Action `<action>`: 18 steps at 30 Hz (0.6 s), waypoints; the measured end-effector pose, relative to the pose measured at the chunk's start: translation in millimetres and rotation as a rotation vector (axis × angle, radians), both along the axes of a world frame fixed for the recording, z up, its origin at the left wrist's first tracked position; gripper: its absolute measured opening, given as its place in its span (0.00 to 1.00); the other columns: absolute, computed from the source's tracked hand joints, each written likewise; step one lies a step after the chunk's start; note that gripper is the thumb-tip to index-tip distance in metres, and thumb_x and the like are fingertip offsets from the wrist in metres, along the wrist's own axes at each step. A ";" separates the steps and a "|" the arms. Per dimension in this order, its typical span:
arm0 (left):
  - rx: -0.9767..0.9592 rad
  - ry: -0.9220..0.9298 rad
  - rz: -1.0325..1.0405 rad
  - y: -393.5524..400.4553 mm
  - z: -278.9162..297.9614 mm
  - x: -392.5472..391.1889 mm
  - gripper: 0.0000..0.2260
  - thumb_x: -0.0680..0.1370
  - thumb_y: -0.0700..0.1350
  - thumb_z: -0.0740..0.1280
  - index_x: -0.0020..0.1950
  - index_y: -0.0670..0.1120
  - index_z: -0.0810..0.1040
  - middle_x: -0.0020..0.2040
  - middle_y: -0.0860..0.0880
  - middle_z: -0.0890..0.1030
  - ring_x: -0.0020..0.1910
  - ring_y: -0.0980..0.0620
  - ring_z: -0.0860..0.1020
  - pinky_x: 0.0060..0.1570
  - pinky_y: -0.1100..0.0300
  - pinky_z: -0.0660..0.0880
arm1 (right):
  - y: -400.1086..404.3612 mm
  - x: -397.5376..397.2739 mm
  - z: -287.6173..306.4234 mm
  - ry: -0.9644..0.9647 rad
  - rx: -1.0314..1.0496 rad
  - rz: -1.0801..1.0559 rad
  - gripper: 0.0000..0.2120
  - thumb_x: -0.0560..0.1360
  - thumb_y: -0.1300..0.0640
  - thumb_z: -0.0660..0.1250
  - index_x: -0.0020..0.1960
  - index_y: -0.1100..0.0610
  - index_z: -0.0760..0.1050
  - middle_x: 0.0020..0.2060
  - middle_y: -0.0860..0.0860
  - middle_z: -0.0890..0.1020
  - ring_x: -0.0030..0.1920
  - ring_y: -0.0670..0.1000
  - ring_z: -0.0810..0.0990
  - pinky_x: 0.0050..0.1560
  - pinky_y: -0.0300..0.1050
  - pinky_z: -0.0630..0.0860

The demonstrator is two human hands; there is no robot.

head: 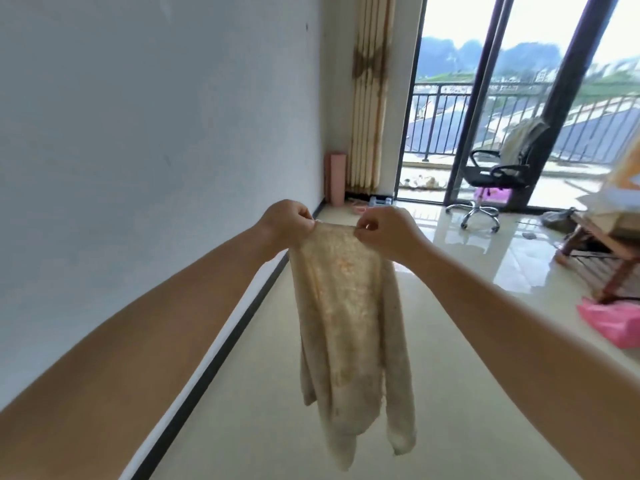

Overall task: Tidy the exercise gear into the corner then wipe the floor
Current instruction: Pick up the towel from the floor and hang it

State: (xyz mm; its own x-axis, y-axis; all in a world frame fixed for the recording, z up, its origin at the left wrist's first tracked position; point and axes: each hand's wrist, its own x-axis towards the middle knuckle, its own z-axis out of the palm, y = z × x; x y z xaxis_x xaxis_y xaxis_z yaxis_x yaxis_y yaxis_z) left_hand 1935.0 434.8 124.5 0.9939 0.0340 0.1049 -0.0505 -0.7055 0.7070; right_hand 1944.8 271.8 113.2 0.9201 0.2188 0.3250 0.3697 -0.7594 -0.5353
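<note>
Both forearms reach forward from the bottom corners, bare, converging at mid-frame. Left hand and right hand are raised side by side, close together but apart, each with fingers curled and pinching the top edge of a cloth. That edge is stretched short and nearly level between the two pinches; the fingers sit at its upper corners, knuckles toward the camera.

From the hands the cloth hangs free in the air above the floor, touching nothing else. Its long axis runs vertical, top at the fingers, loose end pointing down. It is doubled over lengthwise, with a second layer showing along the right side and two uneven ends at the bottom.

Cloth appearance: cream to beige, fuzzy terry-like texture, with a faint orange mottled patch on the upper middle and greyer tone toward the lower part.

Far corner by the curtain: a pink rolled mat stands upright against the wall, and small dumbbells lie on the floor just beside it. An office chair stands near the glass door.
</note>
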 end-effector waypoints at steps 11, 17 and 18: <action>0.104 -0.249 -0.140 -144.1 63.0 224.1 0.08 0.78 0.39 0.61 0.47 0.39 0.80 0.39 0.47 0.74 0.43 0.52 0.71 0.32 0.70 0.64 | -145.0 208.4 59.8 -0.111 -0.179 -0.118 0.10 0.77 0.59 0.61 0.51 0.62 0.79 0.36 0.49 0.75 0.41 0.49 0.73 0.39 0.39 0.70; 0.158 -0.320 -0.235 -195.6 97.2 380.4 0.10 0.79 0.38 0.62 0.53 0.34 0.80 0.48 0.41 0.79 0.46 0.53 0.72 0.44 0.66 0.72 | -195.5 356.0 96.2 -0.143 -0.197 -0.192 0.10 0.78 0.59 0.62 0.52 0.64 0.79 0.48 0.58 0.82 0.43 0.50 0.75 0.56 0.46 0.77; 0.168 -0.332 -0.237 -203.2 102.3 405.1 0.10 0.79 0.38 0.62 0.53 0.34 0.80 0.51 0.39 0.81 0.45 0.53 0.72 0.48 0.64 0.72 | -203.0 381.5 100.6 -0.149 -0.205 -0.205 0.10 0.78 0.59 0.62 0.52 0.64 0.79 0.49 0.58 0.83 0.43 0.51 0.76 0.57 0.47 0.77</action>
